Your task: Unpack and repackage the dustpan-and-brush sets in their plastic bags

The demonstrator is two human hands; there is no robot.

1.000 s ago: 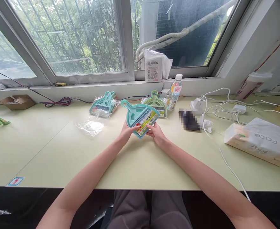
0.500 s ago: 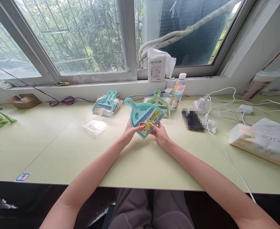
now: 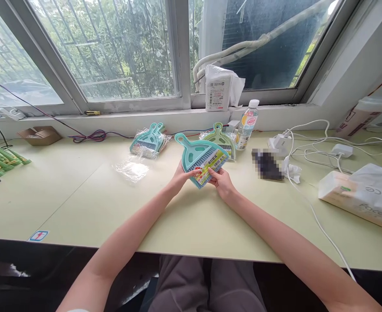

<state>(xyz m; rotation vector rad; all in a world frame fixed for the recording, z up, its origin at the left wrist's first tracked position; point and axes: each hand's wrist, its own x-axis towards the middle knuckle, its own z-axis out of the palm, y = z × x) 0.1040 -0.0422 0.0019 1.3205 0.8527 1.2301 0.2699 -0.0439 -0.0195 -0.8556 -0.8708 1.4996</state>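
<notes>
A turquoise dustpan and brush set (image 3: 197, 151) with a yellow-green printed label is raised over the table, tilted, its handle toward the upper left. My left hand (image 3: 181, 177) grips its lower left side, thumb on the label. On the lower right edge, my right hand (image 3: 222, 180) is closed, thumb on the front and fingers behind, partly hidden. Behind it lies a green dustpan set (image 3: 219, 138) in clear wrap, partly covered. Farther left are more turquoise dustpan sets (image 3: 148, 139) in clear plastic, with a flat clear plastic bag (image 3: 131, 170) in front of them.
A drink bottle (image 3: 246, 125) stands behind on the right, near a blurred dark object (image 3: 267, 164). White cables and chargers (image 3: 342, 150) and a tissue pack (image 3: 356, 195) occupy the right. To the left are a cardboard box (image 3: 39, 135) and green bundles (image 3: 2, 160).
The whole view has shifted slightly, so things appear a little farther right. Both hands keep the same hold on the turquoise dustpan and brush set.
</notes>
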